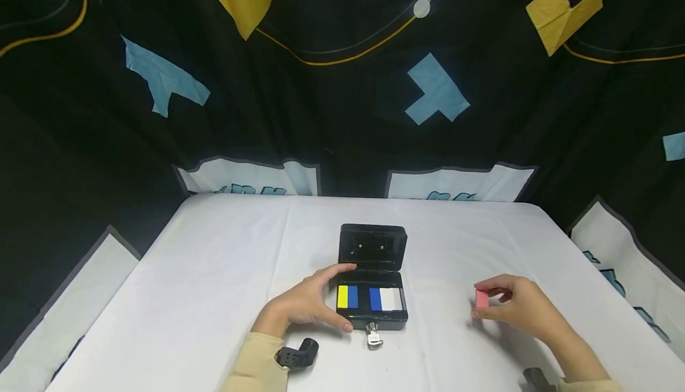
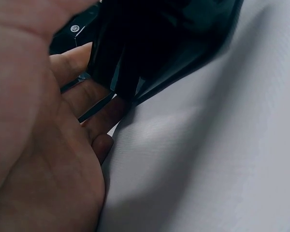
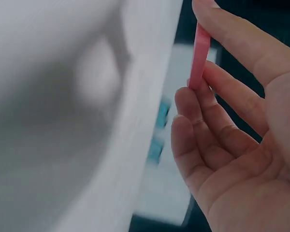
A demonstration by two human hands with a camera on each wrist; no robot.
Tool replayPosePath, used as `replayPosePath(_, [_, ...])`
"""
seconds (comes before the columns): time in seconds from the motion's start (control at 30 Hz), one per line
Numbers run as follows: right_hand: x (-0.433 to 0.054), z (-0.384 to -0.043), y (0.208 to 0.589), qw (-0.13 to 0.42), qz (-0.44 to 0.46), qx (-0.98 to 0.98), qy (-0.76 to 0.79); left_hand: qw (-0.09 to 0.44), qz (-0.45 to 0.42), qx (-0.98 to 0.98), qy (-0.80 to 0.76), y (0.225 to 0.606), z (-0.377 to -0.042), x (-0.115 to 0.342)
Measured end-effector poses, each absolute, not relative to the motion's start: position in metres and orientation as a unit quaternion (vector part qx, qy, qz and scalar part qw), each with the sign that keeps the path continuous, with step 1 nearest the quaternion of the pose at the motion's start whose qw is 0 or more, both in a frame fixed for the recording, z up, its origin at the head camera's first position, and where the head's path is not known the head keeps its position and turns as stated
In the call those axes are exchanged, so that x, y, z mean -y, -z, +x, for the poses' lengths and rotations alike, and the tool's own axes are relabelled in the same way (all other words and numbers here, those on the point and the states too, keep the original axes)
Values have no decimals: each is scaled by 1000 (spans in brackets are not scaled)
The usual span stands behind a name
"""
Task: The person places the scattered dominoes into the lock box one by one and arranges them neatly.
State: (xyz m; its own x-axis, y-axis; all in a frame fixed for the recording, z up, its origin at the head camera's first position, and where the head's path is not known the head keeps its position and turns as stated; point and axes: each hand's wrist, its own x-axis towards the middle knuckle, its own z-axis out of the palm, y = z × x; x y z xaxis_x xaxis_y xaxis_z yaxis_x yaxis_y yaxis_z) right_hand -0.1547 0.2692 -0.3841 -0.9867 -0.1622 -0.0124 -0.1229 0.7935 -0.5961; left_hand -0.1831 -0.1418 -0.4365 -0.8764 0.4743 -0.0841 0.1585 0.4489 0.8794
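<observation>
A small black cash box stands on the table with its lid raised. My left hand grips its left side, thumb at the front corner and fingers towards the hinge; in the left wrist view the fingers lie against the dark box wall. Inside the box sit a yellow block, blue blocks and white pieces. Out to the right of the box, my right hand pinches a flat pink block between thumb and fingertips, held upright above the cloth.
Keys hang from the lock at the box's front. A white cloth covers the table. Behind it hangs a black patterned curtain. Dark straps are worn on the wrists.
</observation>
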Motion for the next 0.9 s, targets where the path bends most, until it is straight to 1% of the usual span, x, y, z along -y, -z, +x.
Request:
replayPosePath(0.13, [-224, -162, 378, -5, -150, -930, 337, 161, 182, -836, -491, 436, -179, 144])
replayPosePath(0.23, [-187, -169, 376, -16, -195, -918, 345, 157, 181, -835, -495, 435, -177, 145])
replayPosePath(0.33, [-152, -173, 377, -7, -230, -910, 344, 159, 184, -832, -499, 435, -175, 145])
replayPosePath(0.47, [-117, -175, 383, 23, -252, -908, 335, 167, 190, -829, -498, 436, -173, 143])
replayPosePath(0.67, [-96, -175, 393, 42, -267, -912, 309, 163, 201, -836, -484, 436, -172, 136])
replayPosePath(0.9, [-92, -173, 404, 41, -270, -924, 268, 169, 212, -834, -481, 436, -173, 130])
